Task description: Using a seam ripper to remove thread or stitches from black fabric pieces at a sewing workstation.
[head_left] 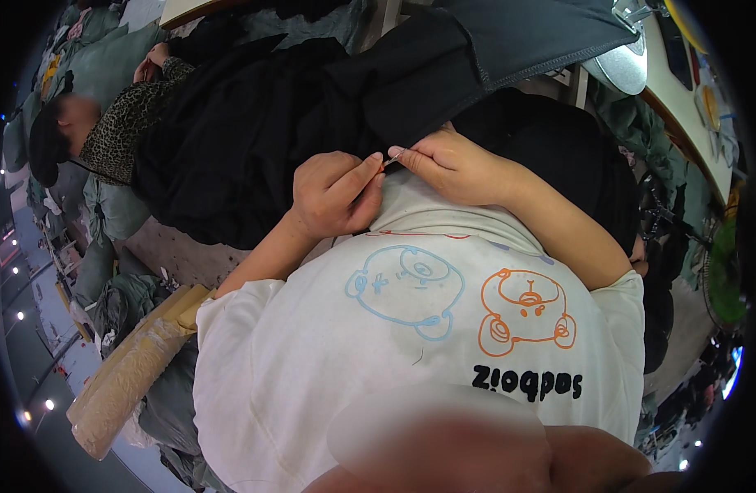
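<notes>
My left hand (337,195) is closed, its thumb and forefinger pinching a small thin tool (384,167) with an orange end and a pale, metal-looking tip. The exact kind of tool is too small to make out. Just to the right, my right hand (460,168) is closed too, thumb against forefinger right at that tip. Its fingers meet the lower edge of a dark grey cloth piece (427,74) with stitched seams, which stretches away to the upper right. What the right fingers pinch is partly hidden. Black cloth (230,156) lies bunched across my lap and to the left.
At the upper right, a lit silver lamp-like part (628,62) stands by a pale table edge (682,123). A person in a leopard-print sleeve (131,131) is at the left. Plastic-wrapped yellowish rolls (131,378) lie at the lower left, near grey-green cloth bundles (119,209).
</notes>
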